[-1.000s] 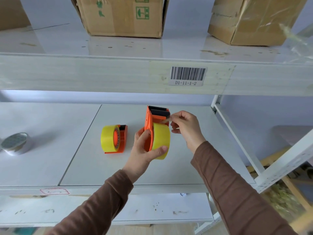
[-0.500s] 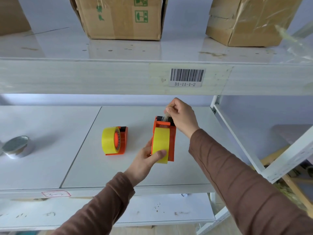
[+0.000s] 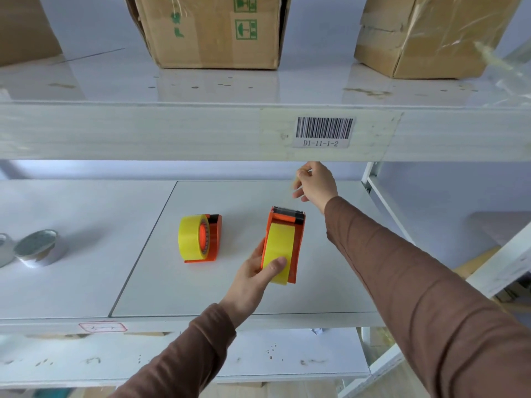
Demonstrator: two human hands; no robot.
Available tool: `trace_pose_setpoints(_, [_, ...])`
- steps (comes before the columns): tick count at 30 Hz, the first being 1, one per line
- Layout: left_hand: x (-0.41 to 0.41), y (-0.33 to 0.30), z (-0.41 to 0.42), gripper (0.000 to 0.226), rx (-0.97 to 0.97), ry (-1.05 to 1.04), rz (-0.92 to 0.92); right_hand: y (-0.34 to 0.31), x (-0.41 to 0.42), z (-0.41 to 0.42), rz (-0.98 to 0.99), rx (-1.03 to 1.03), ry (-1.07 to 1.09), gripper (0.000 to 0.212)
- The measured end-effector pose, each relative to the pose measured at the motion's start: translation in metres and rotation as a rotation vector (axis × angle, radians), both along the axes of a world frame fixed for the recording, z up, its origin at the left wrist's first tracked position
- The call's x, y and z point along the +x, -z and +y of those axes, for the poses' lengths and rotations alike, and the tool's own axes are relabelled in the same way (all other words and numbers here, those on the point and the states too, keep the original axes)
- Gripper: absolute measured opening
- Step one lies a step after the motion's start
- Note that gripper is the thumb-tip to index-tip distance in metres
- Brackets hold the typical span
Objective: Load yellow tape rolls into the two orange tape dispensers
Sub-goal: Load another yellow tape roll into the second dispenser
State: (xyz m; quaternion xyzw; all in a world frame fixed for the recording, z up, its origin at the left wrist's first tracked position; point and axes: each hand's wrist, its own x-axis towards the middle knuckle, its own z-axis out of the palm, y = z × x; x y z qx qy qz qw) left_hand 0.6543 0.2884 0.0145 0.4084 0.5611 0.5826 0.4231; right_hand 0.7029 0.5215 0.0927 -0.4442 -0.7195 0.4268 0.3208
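Your left hand point(image 3: 253, 275) clamps its grip on the right-hand orange dispenser point(image 3: 284, 242), thumb pressed on the yellow tape roll point(image 3: 280, 248) seated in it; the dispenser rests on the shelf point(image 3: 258, 297). Your right hand point(image 3: 316, 182) hovers above and beyond the toothed cutter point(image 3: 288, 211), fingertips point(image 3: 301, 173) pinched together. Whether they hold a free tape end cannot be told; no strip is clearly visible. The second dispenser point(image 3: 214, 239), just to the left and apart, already carries its own yellow roll point(image 3: 191, 238).

The step in hand appears to be threading the tape over the cutter. Keep your left grip firm so the body does not lift, draw any tape end straight along the dispenser's axis, and press it down onto the teeth without twisting.

Overhead, the upper shelf beam point(image 3: 172, 133) with its barcode label point(image 3: 324, 132) sits close above your right hand and limits upward travel. A silver tape roll point(image 3: 36, 247) lies well apart at the left; cardboard boxes point(image 3: 218, 30) stand on the shelf above.
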Motion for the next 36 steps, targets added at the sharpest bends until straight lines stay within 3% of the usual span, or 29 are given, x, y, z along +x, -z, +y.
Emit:
trace_pose_setpoints(5, [-0.006,-0.003,0.000,0.043,0.009,-0.009,0.023,-0.002,-0.005,0.009,0.022,-0.018,0.030,0.019])
trace_pose_setpoints(17, [0.005,-0.009,-0.010,0.060,0.123,-0.129,-0.082,0.014,-0.005,0.025,0.169,-0.202,0.056,0.007])
trace_pose_setpoints(21, [0.008,0.001,-0.010,0.069,0.158,-0.174,-0.129,0.018,-0.003,0.018,0.178,-0.316,-0.007,0.015])
trace_pose_setpoints(24, [0.011,-0.002,-0.008,0.066,0.192,-0.203,-0.161,0.042,0.002,0.000,0.159,-0.512,-0.129,0.024])
trace_pose_setpoints(28, [0.006,0.001,0.000,0.075,0.182,-0.265,-0.132,0.071,-0.004,-0.034,0.252,-0.711,-0.397,0.024])
trace_pose_setpoints(31, [-0.004,0.004,0.010,0.069,0.212,-0.288,-0.115,0.087,-0.009,-0.061,0.452,-0.858,-0.513,0.032])
trace_pose_setpoints(36, [-0.016,0.003,0.025,0.052,0.209,-0.305,-0.142,0.110,-0.004,-0.090,0.755,-0.973,-0.387,0.047])
